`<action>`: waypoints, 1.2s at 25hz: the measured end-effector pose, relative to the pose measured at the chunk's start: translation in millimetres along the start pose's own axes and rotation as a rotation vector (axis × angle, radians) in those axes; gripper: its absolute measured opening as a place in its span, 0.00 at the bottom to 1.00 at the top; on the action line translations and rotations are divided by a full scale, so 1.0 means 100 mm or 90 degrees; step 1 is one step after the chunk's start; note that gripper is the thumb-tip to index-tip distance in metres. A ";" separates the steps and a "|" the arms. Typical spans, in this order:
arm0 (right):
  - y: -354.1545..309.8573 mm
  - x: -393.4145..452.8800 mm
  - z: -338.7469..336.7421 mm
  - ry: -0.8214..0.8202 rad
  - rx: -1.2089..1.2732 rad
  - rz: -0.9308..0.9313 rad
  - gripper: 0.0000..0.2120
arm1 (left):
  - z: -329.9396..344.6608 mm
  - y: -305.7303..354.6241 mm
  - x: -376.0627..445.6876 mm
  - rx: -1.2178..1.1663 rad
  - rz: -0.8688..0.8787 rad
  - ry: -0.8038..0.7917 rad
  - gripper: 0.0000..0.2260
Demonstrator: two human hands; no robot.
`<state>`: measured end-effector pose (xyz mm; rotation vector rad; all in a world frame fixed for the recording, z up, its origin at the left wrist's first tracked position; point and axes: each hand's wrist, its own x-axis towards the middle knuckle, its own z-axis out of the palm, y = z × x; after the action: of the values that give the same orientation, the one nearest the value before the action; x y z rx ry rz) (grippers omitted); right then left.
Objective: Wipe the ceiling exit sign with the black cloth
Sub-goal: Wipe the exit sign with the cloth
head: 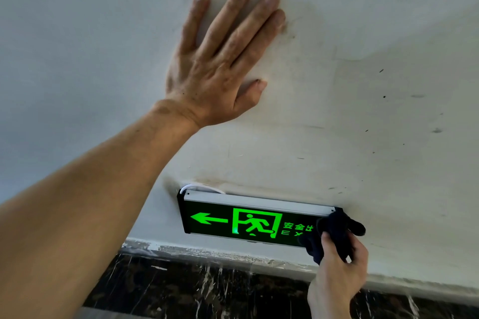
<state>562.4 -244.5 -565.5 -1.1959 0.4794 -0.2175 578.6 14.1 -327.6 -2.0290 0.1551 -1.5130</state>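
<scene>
A person is reaching overhead to clean a lit, rectangular green-on-black exit sign with a silver aluminium top rail [248,220], which is hanging from the stained white plaster ceiling [363,85] at about five o'clock in the view. The right hand [337,269] is pinching a bunched black fabric cloth [334,228] between thumb and fingers and pressing it against the sign's three o'clock end, where it is covering the last of the lettering. The left hand [220,59] is lying flat on the ceiling at twelve o'clock, fingers spread and palm pressed to the plaster, holding nothing and apparently bracing the body.

The wipe is looking to be at its start: most of the glowing face, from the running figure across to the arrow at nine o'clock, is lying uncovered. To do this pass well, the cloth is wanting to travel in one long, level stroke toward nine o'clock, with light pressure, since the sign is hanging only from its top rail and a thin white cable [197,187] is looping out at its nine o'clock corner. Whether the cloth is also wrapping round the black end cap is hard to tell from here. Below the sign, a dark veined marble wall band [181,290] is running across six o'clock.
</scene>
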 end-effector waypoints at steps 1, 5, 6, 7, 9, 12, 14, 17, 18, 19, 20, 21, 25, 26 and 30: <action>0.02 -0.01 0.01 0.002 -0.011 0.004 0.18 | 0.00 0.00 0.00 -0.002 0.000 -0.002 0.30; 0.12 -0.10 0.11 -0.039 -0.031 0.015 0.18 | -0.02 0.00 0.00 -0.006 -0.003 -0.005 0.29; 0.16 -0.14 0.14 -0.054 -0.041 0.020 0.18 | -0.02 0.01 0.00 -0.008 -0.002 -0.004 0.29; 0.19 -0.20 0.17 -0.069 -0.053 0.025 0.18 | -0.03 0.01 0.01 -0.012 -0.002 -0.004 0.29; 0.24 -0.30 0.24 -0.099 -0.078 0.024 0.18 | -0.03 0.01 0.01 -0.019 -0.003 -0.006 0.29; 0.29 -0.45 0.36 -0.134 -0.106 0.018 0.20 | -0.02 0.01 0.00 -0.031 -0.007 -0.003 0.29; 0.34 -0.55 0.43 -0.152 -0.115 0.020 0.21 | -0.01 0.01 0.01 -0.039 -0.009 0.003 0.29; 0.42 -0.75 0.55 -0.191 -0.139 0.027 0.19 | 0.01 0.02 0.00 -0.044 -0.013 0.013 0.29; 0.45 -0.83 0.60 -0.207 -0.146 0.032 0.18 | 0.02 0.02 0.00 -0.043 -0.014 0.015 0.29; 0.47 -0.91 0.66 -0.221 -0.158 0.032 0.18 | 0.02 0.02 -0.01 -0.040 -0.014 0.017 0.29; 0.50 -0.99 0.71 -0.232 -0.171 0.030 0.18 | 0.03 0.02 -0.01 -0.038 -0.013 0.017 0.30; 0.52 -1.06 0.77 -0.237 -0.184 0.028 0.18 | 0.04 0.02 -0.01 -0.038 -0.014 0.018 0.30; 0.57 -1.35 0.99 -0.246 -0.243 0.024 0.15 | 0.05 0.03 -0.02 -0.053 -0.016 0.023 0.31; 0.58 -1.41 1.04 -0.241 -0.249 0.026 0.15 | 0.06 0.03 -0.02 -0.060 -0.016 0.024 0.30; 0.62 -1.62 1.22 -0.249 -0.252 0.047 0.14 | 0.07 0.05 0.00 -0.074 -0.017 0.026 0.30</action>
<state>471.5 -54.0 -549.7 -1.5611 0.2248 0.1833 585.9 13.1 -331.6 -2.0988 0.2380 -1.5957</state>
